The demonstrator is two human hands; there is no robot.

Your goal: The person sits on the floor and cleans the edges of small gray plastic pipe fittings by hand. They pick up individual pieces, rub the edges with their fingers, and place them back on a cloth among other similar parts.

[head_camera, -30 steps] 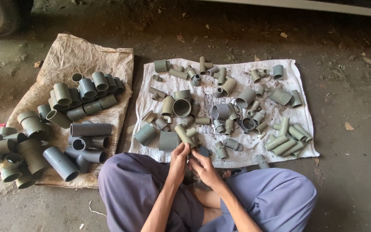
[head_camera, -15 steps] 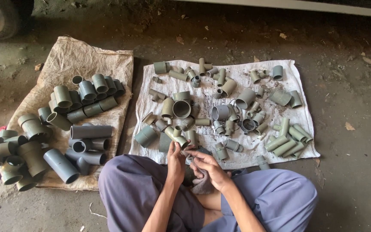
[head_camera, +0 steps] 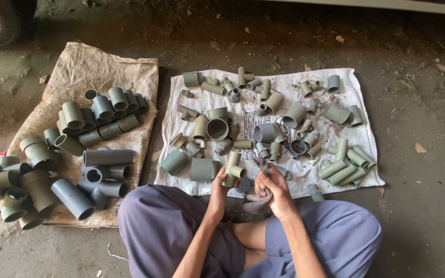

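Right in front of the crossed legs the white cloth (head_camera: 356,85) is crowded: grey and olive pipe fittings (head_camera: 263,131) lie close together across nearly all of it, leaving only thin gaps between pieces. The left hand (head_camera: 217,193) and right hand (head_camera: 274,188) sit at the near edge, a tee fitting (head_camera: 233,169) and a rag (head_camera: 258,198) between them. To the left, a narrow strip of bare floor (head_camera: 158,118) runs between the cloth and the burlap sack (head_camera: 104,64), which is packed with bigger pipe couplings (head_camera: 99,110). Far beyond both cloths, and off to the right, the dirt ground (head_camera: 423,154) lies open, scattered only with dry leaves.
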